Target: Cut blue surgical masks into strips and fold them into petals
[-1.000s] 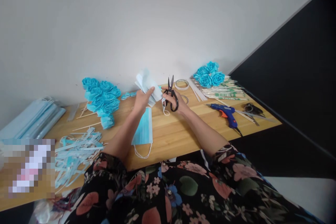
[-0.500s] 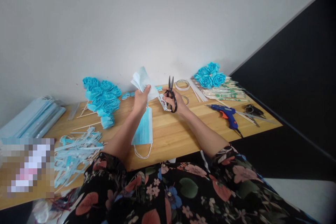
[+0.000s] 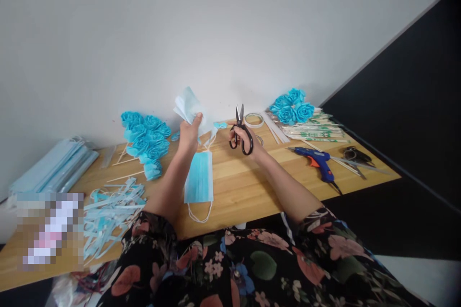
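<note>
My left hand [image 3: 189,133] is closed on a bundle of thin, pale blue-and-white face mask layers [image 3: 187,105], raised above the table's back edge. In my right hand [image 3: 248,141] is a pair of black-handled scissors [image 3: 240,127], blades pointing up and slightly parted. Between the hands, a cut white strip with ear loop cord [image 3: 211,138] shows near the table's back; whether it rests there or is still falling I cannot tell. A whole blue face mask [image 3: 199,177] lies flat below my left hand, its ear loop toward me.
Blue fabric roses [image 3: 146,139] and a pile of cut strips [image 3: 111,213] lie left, with stacked masks [image 3: 54,165] beyond. On the right are a tape roll [image 3: 254,120], more roses [image 3: 292,105], packaged sticks [image 3: 317,127] and a blue glue gun [image 3: 317,158].
The white strip with cord has left my right hand and now shows between the hands. My left hand has shifted slightly left with the mask layers. The whole view has shifted a little.
</note>
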The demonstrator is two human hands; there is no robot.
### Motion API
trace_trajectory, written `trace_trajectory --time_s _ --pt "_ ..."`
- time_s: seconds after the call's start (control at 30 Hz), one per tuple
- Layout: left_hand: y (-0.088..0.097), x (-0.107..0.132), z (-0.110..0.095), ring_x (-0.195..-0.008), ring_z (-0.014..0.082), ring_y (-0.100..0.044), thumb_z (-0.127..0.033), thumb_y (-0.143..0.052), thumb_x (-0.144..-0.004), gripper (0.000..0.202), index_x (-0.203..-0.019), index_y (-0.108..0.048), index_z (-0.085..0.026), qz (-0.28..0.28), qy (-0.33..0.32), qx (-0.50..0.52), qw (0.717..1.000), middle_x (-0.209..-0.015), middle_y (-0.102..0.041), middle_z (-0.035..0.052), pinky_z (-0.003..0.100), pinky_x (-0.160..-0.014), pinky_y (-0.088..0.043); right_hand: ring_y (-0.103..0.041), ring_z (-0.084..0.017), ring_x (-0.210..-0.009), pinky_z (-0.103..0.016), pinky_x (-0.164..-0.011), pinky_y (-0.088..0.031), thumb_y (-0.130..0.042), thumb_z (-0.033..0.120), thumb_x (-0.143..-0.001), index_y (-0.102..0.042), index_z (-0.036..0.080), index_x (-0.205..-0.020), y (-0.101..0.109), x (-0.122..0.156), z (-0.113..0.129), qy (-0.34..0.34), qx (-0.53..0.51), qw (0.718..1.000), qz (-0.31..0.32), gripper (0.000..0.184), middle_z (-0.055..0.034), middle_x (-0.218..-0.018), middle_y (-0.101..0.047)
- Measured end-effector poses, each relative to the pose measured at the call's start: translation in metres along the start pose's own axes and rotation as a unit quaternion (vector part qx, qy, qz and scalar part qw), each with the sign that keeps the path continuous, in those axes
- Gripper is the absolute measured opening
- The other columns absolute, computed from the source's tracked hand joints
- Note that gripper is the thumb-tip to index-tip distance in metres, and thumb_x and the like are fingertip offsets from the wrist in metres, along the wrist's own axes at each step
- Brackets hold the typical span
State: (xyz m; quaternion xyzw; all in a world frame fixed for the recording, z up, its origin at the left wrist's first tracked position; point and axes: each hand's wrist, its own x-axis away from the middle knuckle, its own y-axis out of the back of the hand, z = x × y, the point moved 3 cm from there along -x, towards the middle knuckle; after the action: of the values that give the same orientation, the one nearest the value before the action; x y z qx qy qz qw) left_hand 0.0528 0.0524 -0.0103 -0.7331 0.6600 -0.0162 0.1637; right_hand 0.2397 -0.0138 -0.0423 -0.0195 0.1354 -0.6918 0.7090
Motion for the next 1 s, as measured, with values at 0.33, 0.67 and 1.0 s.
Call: trace_trajectory --time_s 0.33,0.67,1.0 --pt "-0.007 -0.014 -0.007 -0.092 0.0233 -0.071 -0.048 -0.085 -0.062 0.052 -0.098 -0.068 -0.014 0.024 0.031 0.060 0.997 -0.099 -0.076 0.0093 0.031 -0.081 -0.056 -0.059 -0.012 -0.056 -0.024 -0.047 -0.044 -0.065 0.066 -0.082 -0.066 0.015 -0.119 -0.026 0.021 -0.004 -0.095 0.023 0.979 0.180 0.064 -0.0030 -0.076 -0.067" --pt "-0.016 -0.004 0.001 -0.068 0.0173 -0.065 -0.048 -0.088 -0.062 0.047 -0.086 -0.065 -0.015 0.073 0.098 0.069 0.990 -0.070 -0.067 0.0017 0.027 -0.063 -0.052 -0.056 -0.010 -0.057 -0.025 -0.054 -0.047 -0.061 0.073 -0.083 -0.063 0.014 -0.124 -0.023 0.016 -0.014 -0.087 0.022 0.978 0.188 0.072 -0.0022 -0.080 -0.066" --pt "-0.012 -0.008 0.001 -0.079 0.0201 -0.069 -0.049 -0.091 -0.053 0.055 -0.089 -0.070 -0.013 0.048 0.052 0.031 0.997 -0.086 -0.075 0.0066 0.029 -0.073 -0.055 -0.052 -0.009 -0.057 -0.023 -0.051 -0.043 -0.058 0.067 -0.087 -0.061 0.012 -0.130 -0.015 0.013 -0.006 -0.041 0.051 0.986 0.156 0.070 -0.0010 -0.078 -0.060"
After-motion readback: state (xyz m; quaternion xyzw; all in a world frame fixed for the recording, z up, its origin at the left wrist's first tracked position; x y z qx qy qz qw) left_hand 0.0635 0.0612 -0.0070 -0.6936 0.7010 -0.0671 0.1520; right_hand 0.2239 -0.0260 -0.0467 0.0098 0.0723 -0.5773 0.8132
